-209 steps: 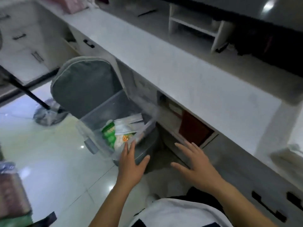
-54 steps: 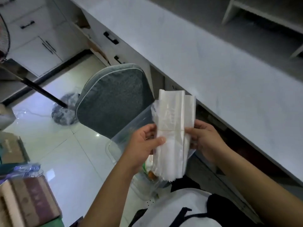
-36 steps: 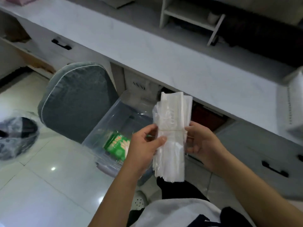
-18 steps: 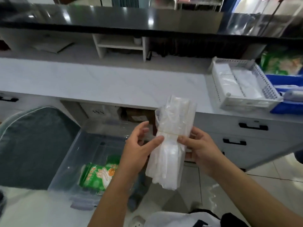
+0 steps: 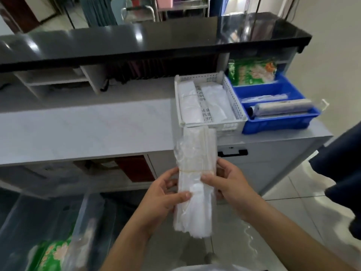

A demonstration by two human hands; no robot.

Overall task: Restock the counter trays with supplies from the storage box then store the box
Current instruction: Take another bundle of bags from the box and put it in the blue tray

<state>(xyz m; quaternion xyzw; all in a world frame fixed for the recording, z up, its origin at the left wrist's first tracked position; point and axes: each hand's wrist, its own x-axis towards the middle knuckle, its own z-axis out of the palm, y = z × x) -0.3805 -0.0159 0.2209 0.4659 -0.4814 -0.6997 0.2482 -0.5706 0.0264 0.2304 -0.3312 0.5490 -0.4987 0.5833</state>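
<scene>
A banded bundle of clear plastic bags (image 5: pixel 195 173) stands upright in front of me. My left hand (image 5: pixel 162 194) grips its left side and my right hand (image 5: pixel 228 184) grips its right side. On the grey counter (image 5: pixel 88 130) sits a white perforated tray (image 5: pixel 233 103) holding two similar white bundles. To its right is a blue tray (image 5: pixel 273 124) with wrapped rolls and a green packet (image 5: pixel 252 72) at its back. The clear storage box (image 5: pixel 48 222) is at lower left with a green packet inside.
A black raised counter ledge (image 5: pixel 156 42) runs along the back, with a white shelf unit (image 5: pixel 58 79) beneath it. Drawers with black handles (image 5: pixel 232 153) are under the counter. A person in dark clothing (image 5: pixel 341 173) stands at the right edge. The floor is glossy tile.
I lifted the bag bundle out of the storage box with both hands. My view has swung right and up, so the white and blue trays are now straight ahead.
</scene>
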